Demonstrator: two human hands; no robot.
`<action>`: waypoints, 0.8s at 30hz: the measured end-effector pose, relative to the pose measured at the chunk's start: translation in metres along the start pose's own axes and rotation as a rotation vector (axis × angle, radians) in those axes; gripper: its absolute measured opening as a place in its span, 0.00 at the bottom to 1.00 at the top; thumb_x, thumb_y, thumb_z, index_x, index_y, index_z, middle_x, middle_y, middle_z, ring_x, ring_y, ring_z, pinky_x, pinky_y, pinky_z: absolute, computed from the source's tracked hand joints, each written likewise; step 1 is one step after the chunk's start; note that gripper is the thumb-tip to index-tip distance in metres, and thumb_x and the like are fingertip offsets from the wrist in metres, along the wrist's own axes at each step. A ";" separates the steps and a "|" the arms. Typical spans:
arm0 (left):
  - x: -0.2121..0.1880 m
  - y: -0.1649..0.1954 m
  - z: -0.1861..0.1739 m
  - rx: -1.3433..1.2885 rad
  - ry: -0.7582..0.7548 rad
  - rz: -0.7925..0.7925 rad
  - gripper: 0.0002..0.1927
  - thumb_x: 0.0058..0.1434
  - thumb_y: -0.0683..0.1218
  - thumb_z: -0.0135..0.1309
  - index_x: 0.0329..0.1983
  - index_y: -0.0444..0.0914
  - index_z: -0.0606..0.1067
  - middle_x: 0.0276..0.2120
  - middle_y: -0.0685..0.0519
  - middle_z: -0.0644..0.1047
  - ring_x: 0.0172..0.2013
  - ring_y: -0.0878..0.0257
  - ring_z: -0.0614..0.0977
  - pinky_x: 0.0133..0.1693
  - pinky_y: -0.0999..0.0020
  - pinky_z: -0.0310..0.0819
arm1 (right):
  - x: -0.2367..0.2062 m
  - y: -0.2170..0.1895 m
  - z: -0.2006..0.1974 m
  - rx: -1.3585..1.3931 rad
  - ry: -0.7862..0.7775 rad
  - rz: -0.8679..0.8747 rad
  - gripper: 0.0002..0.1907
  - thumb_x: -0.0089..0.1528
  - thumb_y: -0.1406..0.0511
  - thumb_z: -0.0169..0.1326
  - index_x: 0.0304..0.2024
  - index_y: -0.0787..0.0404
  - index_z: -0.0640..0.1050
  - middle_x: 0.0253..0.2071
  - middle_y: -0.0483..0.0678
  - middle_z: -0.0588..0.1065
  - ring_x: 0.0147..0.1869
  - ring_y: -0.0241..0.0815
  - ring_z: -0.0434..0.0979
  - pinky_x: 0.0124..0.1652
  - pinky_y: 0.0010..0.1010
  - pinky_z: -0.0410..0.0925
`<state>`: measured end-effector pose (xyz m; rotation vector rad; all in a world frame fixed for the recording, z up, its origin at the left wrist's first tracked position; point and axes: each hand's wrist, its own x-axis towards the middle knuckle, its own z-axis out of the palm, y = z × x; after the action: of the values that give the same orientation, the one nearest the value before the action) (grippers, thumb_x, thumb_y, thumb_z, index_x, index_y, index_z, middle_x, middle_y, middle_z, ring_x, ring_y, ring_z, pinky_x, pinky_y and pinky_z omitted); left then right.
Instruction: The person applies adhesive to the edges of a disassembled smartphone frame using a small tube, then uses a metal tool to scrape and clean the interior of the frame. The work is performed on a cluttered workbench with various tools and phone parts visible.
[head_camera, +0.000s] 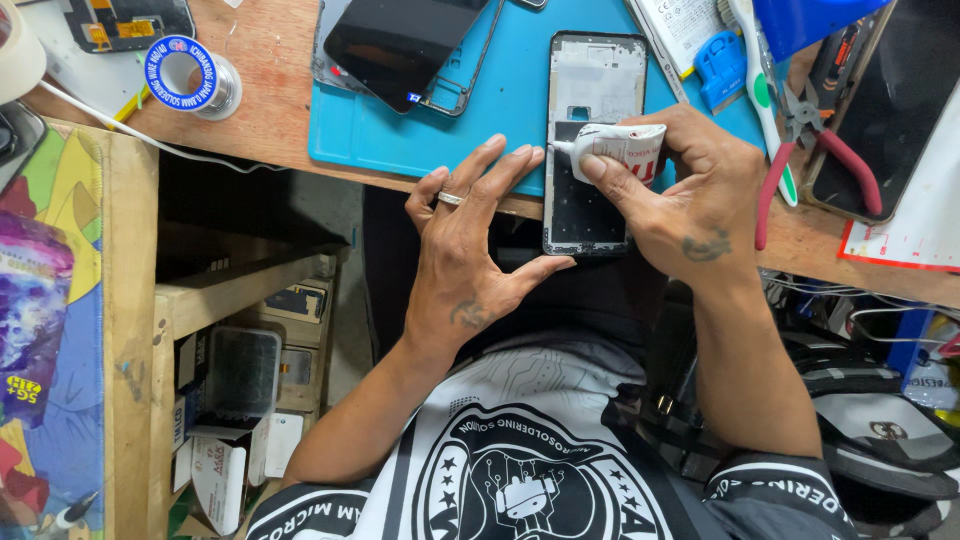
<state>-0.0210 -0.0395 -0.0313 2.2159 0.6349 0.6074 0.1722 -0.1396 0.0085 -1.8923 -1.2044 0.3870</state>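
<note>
A phone frame (592, 90) lies lengthwise on a blue work mat (500, 110), its near end overhanging the table edge. My right hand (690, 190) grips a small white glue tube (625, 148), its nozzle touching the frame's left rim. My left hand (465, 250), with a ring on one finger, rests its spread fingertips on the mat's near edge, thumb against the frame's lower left side.
A phone with a black screen (400, 45) lies on the mat's far left. Red-handled pliers (810, 150), a blue tool (720, 65) and a dark screen panel (890, 100) sit at right. A solder spool (190, 78) rests on the wooden table. Shelves with boxes (240, 400) stand below left.
</note>
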 end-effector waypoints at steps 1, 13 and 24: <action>0.000 0.000 0.000 -0.004 -0.001 0.002 0.50 0.49 0.61 0.74 0.70 0.42 0.63 0.65 0.61 0.74 0.72 0.64 0.64 0.73 0.56 0.41 | -0.001 0.000 0.000 0.010 -0.002 0.011 0.10 0.66 0.69 0.70 0.44 0.67 0.82 0.42 0.49 0.81 0.42 0.33 0.79 0.42 0.24 0.70; 0.000 0.001 0.000 -0.019 -0.002 -0.003 0.50 0.48 0.60 0.75 0.71 0.42 0.63 0.65 0.61 0.74 0.72 0.64 0.64 0.73 0.56 0.40 | -0.007 -0.003 -0.001 0.035 -0.018 0.037 0.11 0.65 0.68 0.70 0.45 0.66 0.82 0.39 0.48 0.80 0.41 0.32 0.79 0.40 0.23 0.70; 0.001 0.001 0.000 -0.024 0.000 -0.011 0.50 0.48 0.60 0.74 0.70 0.42 0.63 0.66 0.61 0.73 0.72 0.63 0.64 0.73 0.56 0.40 | -0.010 -0.007 -0.002 0.027 -0.023 0.041 0.10 0.64 0.69 0.70 0.44 0.66 0.82 0.39 0.48 0.80 0.40 0.33 0.78 0.40 0.23 0.69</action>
<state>-0.0201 -0.0400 -0.0305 2.1886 0.6357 0.6060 0.1642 -0.1475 0.0137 -1.8966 -1.1721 0.4461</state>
